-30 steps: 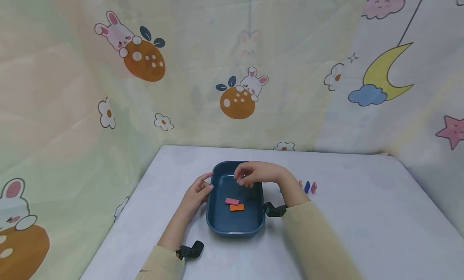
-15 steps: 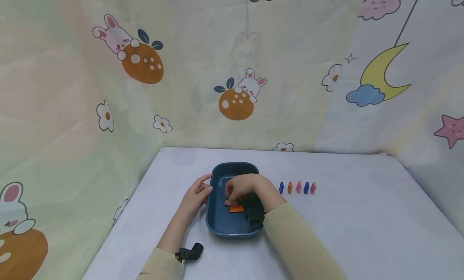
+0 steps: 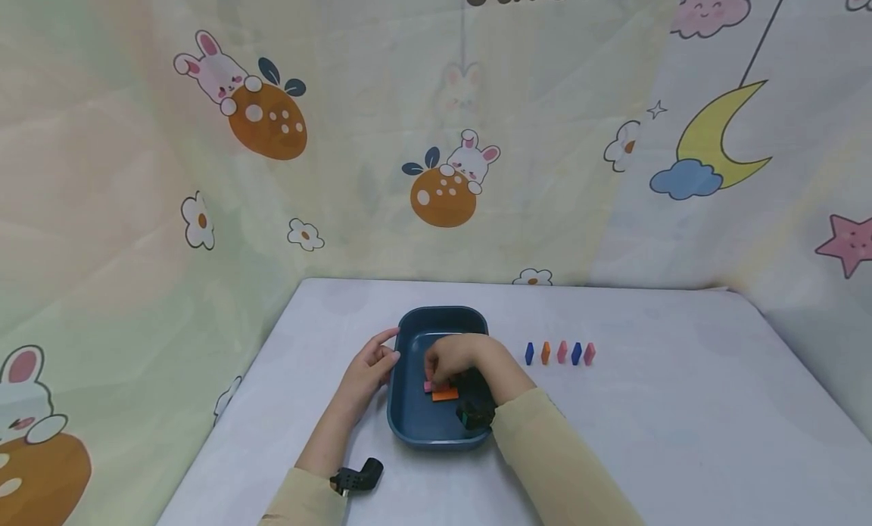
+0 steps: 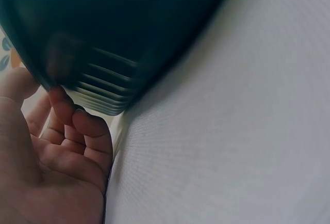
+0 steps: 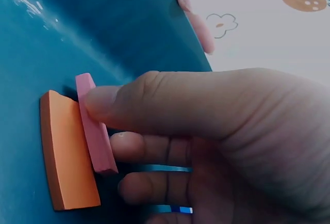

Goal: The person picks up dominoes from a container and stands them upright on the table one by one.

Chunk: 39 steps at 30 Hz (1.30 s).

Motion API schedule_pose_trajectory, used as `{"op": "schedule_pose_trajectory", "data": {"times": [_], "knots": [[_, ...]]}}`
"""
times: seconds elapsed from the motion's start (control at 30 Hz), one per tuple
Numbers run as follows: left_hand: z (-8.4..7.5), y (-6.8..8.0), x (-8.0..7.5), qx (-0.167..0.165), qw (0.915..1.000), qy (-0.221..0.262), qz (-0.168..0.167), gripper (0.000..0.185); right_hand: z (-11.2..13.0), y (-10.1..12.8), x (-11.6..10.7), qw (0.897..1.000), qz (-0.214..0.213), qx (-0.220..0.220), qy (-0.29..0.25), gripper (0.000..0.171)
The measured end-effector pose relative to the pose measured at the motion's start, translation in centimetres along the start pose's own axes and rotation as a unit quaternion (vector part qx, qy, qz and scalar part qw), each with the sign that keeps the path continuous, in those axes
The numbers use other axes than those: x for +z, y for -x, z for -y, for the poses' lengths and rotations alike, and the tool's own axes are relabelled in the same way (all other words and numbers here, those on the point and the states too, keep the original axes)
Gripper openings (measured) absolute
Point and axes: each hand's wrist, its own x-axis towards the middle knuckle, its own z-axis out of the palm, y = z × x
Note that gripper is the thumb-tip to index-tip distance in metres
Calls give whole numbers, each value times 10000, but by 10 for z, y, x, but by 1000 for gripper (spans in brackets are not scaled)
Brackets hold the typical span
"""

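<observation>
The pink block (image 5: 95, 126) is found inside the blue tray (image 3: 409, 420), lifted on edge and touching the orange block (image 5: 67, 152), which lies flat on the tray floor beside it. Going by size: the white bench (image 3: 681, 420) is covered with a pale cloth, and the tray is set near its middle. The tray's left rim is touched by the left hand (image 3: 368, 367), its fingers loosely curled against the outer wall and nothing pinched. The pink block is pinched between thumb and fingers of the right hand (image 3: 456, 359). A row of five small blocks (image 3: 560, 353) is stood upright on the bench, right of the tray.
</observation>
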Motion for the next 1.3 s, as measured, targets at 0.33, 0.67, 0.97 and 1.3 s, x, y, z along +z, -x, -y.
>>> {"op": "schedule_pose_trajectory", "data": {"times": [0.33, 0.67, 0.97, 1.3], "knots": [[1, 0, 1, 47, 9999, -74, -61, 42, -3, 0, 2, 9999, -35, -36, 154, 7], [2, -1, 0, 6, 10000, -45, -23, 42, -7, 15, -16, 9947, -599, -828, -100, 6], [3, -1, 4, 44, 9999, -97, -95, 42, -35, 60, -40, 9747, -1401, -1370, -1079, 16], [3, -1, 2, 114, 9998, -111, -85, 43, -90, 116, -22, 9386, -2436, -1181, -2141, 16]]}}
